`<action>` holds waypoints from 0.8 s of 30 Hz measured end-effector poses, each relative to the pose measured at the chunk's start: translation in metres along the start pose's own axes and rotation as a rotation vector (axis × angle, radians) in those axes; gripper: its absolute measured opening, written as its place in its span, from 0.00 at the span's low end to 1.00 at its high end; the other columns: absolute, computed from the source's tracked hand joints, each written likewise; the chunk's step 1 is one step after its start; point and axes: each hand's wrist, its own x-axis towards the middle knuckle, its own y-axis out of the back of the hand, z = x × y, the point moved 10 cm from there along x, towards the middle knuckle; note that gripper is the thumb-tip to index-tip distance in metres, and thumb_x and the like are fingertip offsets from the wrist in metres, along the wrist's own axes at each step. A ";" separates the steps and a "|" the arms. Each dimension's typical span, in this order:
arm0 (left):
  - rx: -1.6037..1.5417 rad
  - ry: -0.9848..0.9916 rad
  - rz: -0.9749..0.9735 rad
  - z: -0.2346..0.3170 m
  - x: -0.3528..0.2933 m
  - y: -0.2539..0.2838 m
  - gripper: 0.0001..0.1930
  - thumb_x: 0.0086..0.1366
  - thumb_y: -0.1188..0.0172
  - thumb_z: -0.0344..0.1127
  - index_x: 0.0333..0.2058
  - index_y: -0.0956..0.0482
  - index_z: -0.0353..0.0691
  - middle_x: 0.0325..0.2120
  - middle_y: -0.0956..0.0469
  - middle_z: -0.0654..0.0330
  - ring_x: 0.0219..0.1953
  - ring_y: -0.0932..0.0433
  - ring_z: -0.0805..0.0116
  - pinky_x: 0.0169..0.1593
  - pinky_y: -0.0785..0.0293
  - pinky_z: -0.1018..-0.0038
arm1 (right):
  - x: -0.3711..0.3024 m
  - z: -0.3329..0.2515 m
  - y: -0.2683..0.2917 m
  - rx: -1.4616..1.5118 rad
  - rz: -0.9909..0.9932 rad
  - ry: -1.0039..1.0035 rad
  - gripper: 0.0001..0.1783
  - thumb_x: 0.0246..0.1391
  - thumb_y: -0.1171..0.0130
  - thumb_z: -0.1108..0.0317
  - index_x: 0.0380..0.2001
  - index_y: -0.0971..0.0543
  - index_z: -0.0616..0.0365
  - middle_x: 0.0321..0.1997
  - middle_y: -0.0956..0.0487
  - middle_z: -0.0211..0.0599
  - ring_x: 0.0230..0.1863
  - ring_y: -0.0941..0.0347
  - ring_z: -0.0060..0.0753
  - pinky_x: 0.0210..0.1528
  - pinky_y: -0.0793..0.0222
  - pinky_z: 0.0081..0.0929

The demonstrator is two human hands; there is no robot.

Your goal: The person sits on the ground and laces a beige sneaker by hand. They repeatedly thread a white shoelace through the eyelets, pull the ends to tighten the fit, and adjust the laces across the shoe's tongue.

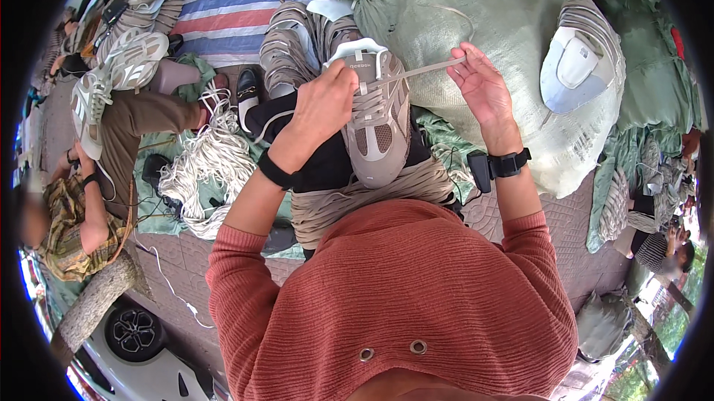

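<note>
A taupe and beige sneaker [378,150] rests on my lap, its toe pointing toward me. Laces run part of the way up its front. My left hand [325,106] is closed at the upper left edge of the shoe, beside the tongue; what its fingertips pinch is hidden. From the shoe's upper eyelets a flat beige shoelace [428,70] stretches out to the right. My right hand [483,89] holds that lace between thumb and fingers, palm turned up. A thick bundle of beige laces [335,215] lies across my lap beneath the shoe.
Beyond my right hand bulges a pale green woven sack [476,22], with stacked sneaker uppers [580,59] on it. More shoe uppers [286,52] stand ahead. Left are a pile of white laces [208,170] and a person [82,215] handling a sneaker. A striped sheet [230,7] lies farther off.
</note>
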 end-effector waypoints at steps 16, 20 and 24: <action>-2.247 0.628 0.500 -0.181 -0.175 0.080 0.22 0.70 0.50 0.35 0.58 0.38 0.30 0.31 0.26 0.59 0.32 0.31 0.74 0.30 0.33 0.81 | -0.041 -0.215 0.155 0.211 0.057 0.302 0.15 0.63 0.52 0.73 0.51 0.26 0.64 0.46 0.20 0.41 0.48 0.25 0.36 0.57 0.32 0.33; -2.664 0.227 1.035 -0.258 -0.305 0.137 0.20 0.64 0.53 0.23 0.56 0.35 0.29 0.23 0.32 0.65 0.25 0.35 0.80 0.27 0.37 0.82 | -0.100 -0.275 0.248 0.258 0.326 0.478 0.15 0.62 0.49 0.75 0.52 0.27 0.66 0.47 0.20 0.43 0.47 0.24 0.38 0.55 0.28 0.33; -2.506 0.358 1.339 -0.313 -0.413 0.126 0.15 0.66 0.54 0.26 0.50 0.31 0.27 0.34 0.24 0.52 0.34 0.27 0.66 0.41 0.28 0.71 | -0.124 -0.259 0.285 0.344 0.369 0.479 0.15 0.62 0.49 0.76 0.52 0.27 0.65 0.47 0.20 0.44 0.45 0.23 0.37 0.51 0.25 0.33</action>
